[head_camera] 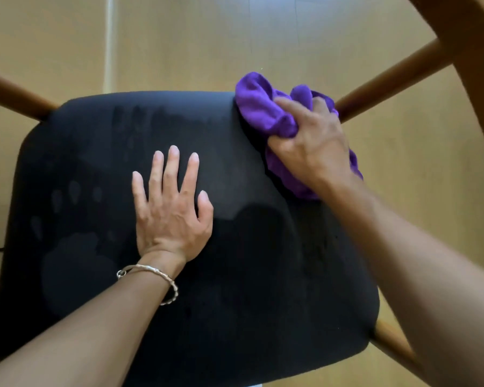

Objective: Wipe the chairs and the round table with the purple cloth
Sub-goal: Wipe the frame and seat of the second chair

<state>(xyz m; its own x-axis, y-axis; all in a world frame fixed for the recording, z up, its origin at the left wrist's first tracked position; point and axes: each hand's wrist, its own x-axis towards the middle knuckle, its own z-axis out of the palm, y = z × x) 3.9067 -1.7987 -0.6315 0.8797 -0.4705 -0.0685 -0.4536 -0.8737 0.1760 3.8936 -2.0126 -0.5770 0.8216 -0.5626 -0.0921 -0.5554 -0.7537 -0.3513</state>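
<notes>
Gripping the purple cloth (266,110) in your right hand (313,143), you have it bunched on the far right corner of the black seat (95,275), at about 1 o'clock from its middle. Fingers and thumb curl round the wad, so that hand is clamped on it. Part of the cloth spills over the right edge below your wrist. Your left hand (171,210) holds nothing: it lies flat, fingers straight and spread, near the centre and well apart from the right.

The wad's long axis runs roughly 11 to 5 o'clock along the right edge, beside the wooden rail (389,79) that meets the corner. From the cloth, most of the seat lies toward 7 and 8 o'clock, and your left hand sits on that line. Judging from this, the next stroke belongs to the right hand, drawn toward you. The flat hand would need to shift toward 9 o'clock, where pale hand-shaped marks (73,191) show on the fabric, or the cloth runs into it.
</notes>
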